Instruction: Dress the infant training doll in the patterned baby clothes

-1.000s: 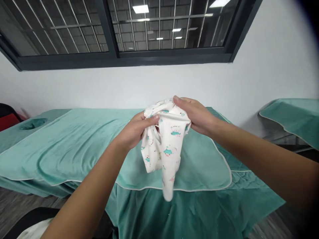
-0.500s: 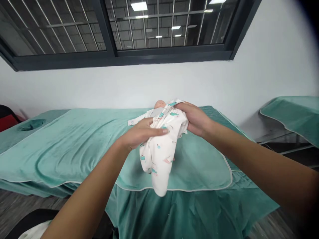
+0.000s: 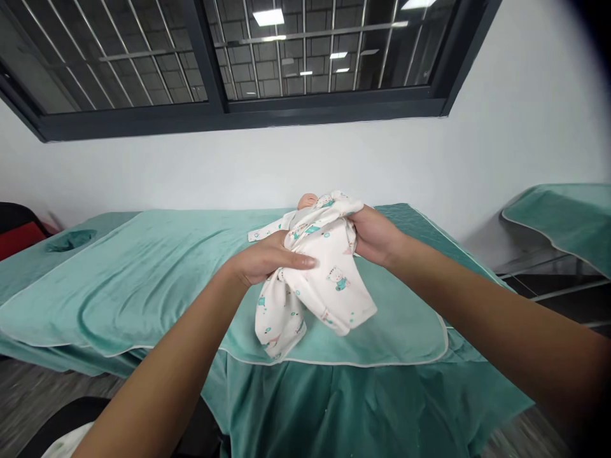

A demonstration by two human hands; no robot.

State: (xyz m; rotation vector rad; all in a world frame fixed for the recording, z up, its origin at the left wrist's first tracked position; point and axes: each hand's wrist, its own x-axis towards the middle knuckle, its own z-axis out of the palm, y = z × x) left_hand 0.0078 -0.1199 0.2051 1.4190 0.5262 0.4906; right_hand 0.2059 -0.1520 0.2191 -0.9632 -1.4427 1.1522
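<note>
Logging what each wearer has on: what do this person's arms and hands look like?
Both forearms are bare, with no sleeve in view. The left hand and right hand are ungloved. No watch or bracelet at either wrist, and no ring on the fingers that show.

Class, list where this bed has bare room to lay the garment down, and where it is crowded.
Widest free patch: towel between the face hole and the left hand. A smaller one lies right of the garment, up to the towel's white edge. Crowded: the far side, where the doll lies behind the garment and right hand.
</note>
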